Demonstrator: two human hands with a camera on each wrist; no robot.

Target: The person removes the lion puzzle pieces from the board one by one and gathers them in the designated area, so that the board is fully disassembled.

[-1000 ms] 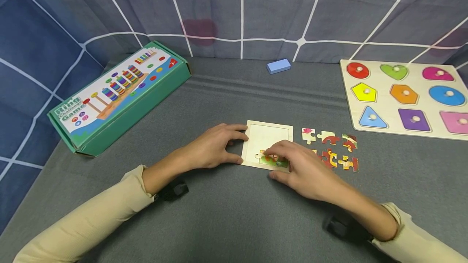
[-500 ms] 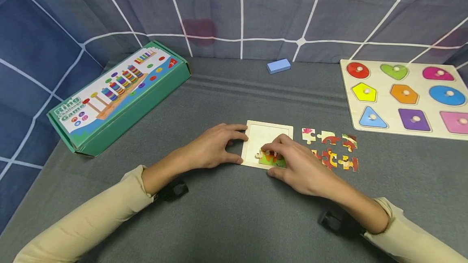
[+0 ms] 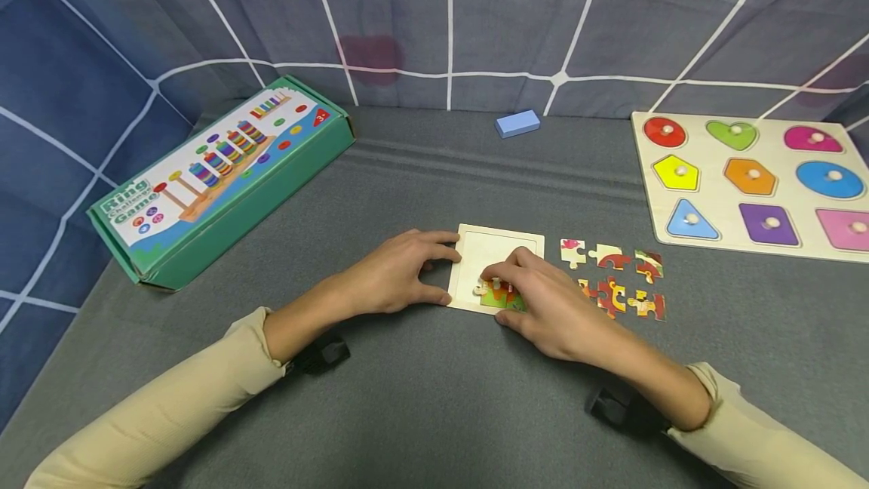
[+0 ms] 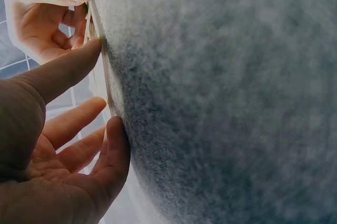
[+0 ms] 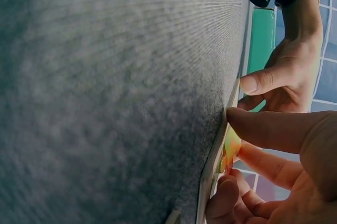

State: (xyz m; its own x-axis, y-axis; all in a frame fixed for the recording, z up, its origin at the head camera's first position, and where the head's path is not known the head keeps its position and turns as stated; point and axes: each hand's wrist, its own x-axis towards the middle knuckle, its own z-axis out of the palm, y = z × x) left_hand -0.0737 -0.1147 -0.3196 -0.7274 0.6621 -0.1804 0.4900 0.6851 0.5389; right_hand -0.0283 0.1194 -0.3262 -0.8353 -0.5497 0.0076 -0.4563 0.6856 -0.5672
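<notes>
In the head view my left hand (image 3: 400, 270) rests its thumb and fingertips against the left side of a square wooden puzzle tray (image 3: 468, 247). My right hand (image 3: 553, 308) bends over the tray's lower right part. Its thumb lies at the near edge, and its fingertips touch a jigsaw piece (image 3: 492, 294) with green and orange print. In the right wrist view, the piece (image 5: 231, 139) shows between the tray edge and a fingertip, with the thumb apart from it. The right hand hides the lower right corner of the tray, where a second green piece partly shows.
Several loose jigsaw pieces (image 3: 611, 256) lie in two rows right of the tray. A wooden knob-shape board (image 3: 720, 206) lies at the far right. A blue block (image 3: 517, 124) is near the curtain, and a green game box (image 3: 224, 179) stands at the left.
My right hand has shifted slightly left and away from me over the tray, its fingertips now nearer the printed piece's left part. The left hand and tray have stayed put.
</notes>
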